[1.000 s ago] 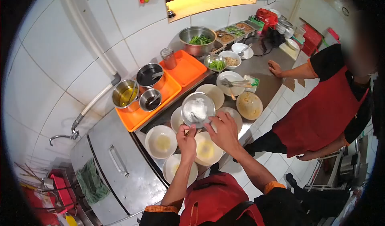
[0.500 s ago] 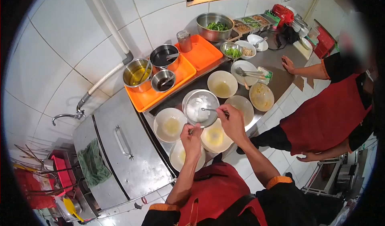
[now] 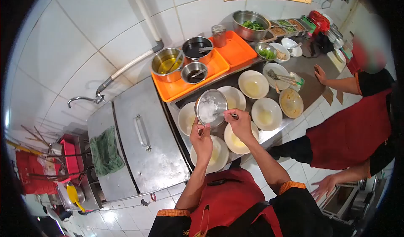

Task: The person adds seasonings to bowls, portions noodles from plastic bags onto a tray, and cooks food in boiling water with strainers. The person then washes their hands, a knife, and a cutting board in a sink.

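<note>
My left hand (image 3: 202,143) grips the edge of a small metal bowl (image 3: 219,100) and holds it up over the white bowls. White powder (image 3: 206,110) lies inside it. Closed around a metal spoon (image 3: 219,114), my right hand (image 3: 240,126) keeps the spoon's end in the powder. Below and around my hands stand several white bowls, each with a little yellowish liquid: one at the front (image 3: 223,155), one to the right (image 3: 267,115) and one farther back (image 3: 253,84). The metal bowl partly covers two others.
Orange trays (image 3: 219,70) hold a pot of yellow oil (image 3: 168,64), a pot of dark liquid (image 3: 198,47) and a jar (image 3: 219,35). A steel lid (image 3: 158,153) lies left. A co-worker's hand (image 3: 320,74) rests on the counter near a plate of utensils (image 3: 275,70).
The view has swung, so the counter sits farther right. Against the white bowls, the metal bowl has shifted left and tilted. The co-worker's lower hand has spread its fingers.
</note>
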`<state>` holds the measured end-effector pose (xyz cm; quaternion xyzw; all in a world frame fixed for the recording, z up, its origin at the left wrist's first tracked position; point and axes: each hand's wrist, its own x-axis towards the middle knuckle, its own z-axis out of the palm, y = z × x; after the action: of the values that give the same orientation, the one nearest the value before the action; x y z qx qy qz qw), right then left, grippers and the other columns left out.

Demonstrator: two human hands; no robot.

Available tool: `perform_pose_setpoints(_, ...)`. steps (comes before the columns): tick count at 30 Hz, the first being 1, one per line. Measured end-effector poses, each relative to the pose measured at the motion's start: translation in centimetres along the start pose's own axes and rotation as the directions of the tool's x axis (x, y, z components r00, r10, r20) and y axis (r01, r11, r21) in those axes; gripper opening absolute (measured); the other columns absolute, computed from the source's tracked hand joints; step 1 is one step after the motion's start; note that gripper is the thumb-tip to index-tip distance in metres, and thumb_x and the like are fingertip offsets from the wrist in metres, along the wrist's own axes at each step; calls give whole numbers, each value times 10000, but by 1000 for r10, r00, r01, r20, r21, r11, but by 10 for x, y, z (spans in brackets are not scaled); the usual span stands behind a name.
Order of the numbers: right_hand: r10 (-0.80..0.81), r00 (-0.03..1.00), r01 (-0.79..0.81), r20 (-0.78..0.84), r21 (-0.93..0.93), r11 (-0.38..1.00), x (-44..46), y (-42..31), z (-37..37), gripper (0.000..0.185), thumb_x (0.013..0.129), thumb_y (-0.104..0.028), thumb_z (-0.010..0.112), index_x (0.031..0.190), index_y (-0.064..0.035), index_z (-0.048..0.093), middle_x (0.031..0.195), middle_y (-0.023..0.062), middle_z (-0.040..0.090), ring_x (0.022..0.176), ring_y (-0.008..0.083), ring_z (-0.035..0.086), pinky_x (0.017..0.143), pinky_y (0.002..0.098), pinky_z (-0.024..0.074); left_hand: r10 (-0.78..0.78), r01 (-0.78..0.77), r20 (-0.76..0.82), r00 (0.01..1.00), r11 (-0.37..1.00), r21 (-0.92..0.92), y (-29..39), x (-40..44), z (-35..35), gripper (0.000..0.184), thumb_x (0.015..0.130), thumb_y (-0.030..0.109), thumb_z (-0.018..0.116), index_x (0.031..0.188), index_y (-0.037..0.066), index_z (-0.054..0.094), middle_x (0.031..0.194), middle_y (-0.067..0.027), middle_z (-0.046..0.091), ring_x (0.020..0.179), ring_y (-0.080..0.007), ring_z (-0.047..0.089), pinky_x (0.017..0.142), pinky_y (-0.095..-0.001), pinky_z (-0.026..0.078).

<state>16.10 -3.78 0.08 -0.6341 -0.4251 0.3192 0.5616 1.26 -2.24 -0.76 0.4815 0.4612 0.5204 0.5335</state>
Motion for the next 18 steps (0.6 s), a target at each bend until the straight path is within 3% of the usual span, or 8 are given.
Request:
perform_pose_setpoints(3,125,989,-136,75,169,976,8,-3,21,127,811,-25,593,900,59,629,778,53,625,681,94,562,638,232,476,-21,21,-125,992,1000,-3,-18,10,-32,185,846,22,571,729,20,428,1242,-223,502,890,-131,507,725,-235,427)
perform_pose_setpoints(5,198,970,-229,139,274,934,14,-5,30,124,807,-13,593,907,50,631,780,54,626,683,99,567,647,231,479,97,-108,-274,957,994,-26,-29,22,-59,169,854,1,566,732,38,455,785,-17,514,704,-87,511,653,-229,453)
perform_pose_setpoints(7,127,983,-147,129,156,977,16,-3,37,109,807,-13,603,902,26,638,786,59,636,695,105,582,648,244,489,4,-43,-318,948,992,-115,-13,25,-80,179,850,5,577,717,39,462,783,-15,508,698,-89,513,653,-226,454)
perform_pose_setpoints(9,-124,992,127,26,-169,977,13,-21,48,95,800,-32,607,874,18,639,768,83,647,658,140,602,610,272,482,-18,-71,-376,926,973,-221,-3,29,-94,183,847,12,587,710,41,469,770,-13,512,699,-85,509,628,-215,434)
perform_pose_setpoints(11,-149,985,154,86,-52,987,8,-19,67,90,789,-36,614,866,5,638,814,114,653,688,171,627,603,289,487,-34,-47,-387,921,979,-200,0,27,-96,181,849,16,588,709,45,475,757,-11,518,701,-83,508,616,-207,421)
perform_pose_setpoints(14,-331,926,367,180,-233,901,6,-14,90,80,776,-27,608,845,4,635,836,132,651,740,198,643,626,294,498,-32,-23,-298,954,983,-181,-5,22,-83,179,847,19,591,711,54,479,737,-3,512,697,-79,497,620,-201,417)
perform_pose_setpoints(17,-25,984,42,174,-93,995,5,-2,92,101,791,-3,591,881,0,636,804,121,644,709,178,624,628,287,493,-46,-18,-286,957,976,-216,-3,17,-74,174,853,22,582,723,48,470,840,-18,512,723,-87,503,660,-221,447)
perform_pose_setpoints(18,-28,984,45,177,-95,994,7,4,90,101,791,-3,591,881,0,636,804,121,644,709,178,624,628,287,493,-45,-21,-289,956,975,-219,-6,19,-76,174,853,22,582,723,48,470,840,-18,512,723,-87,503,660,-221,447)
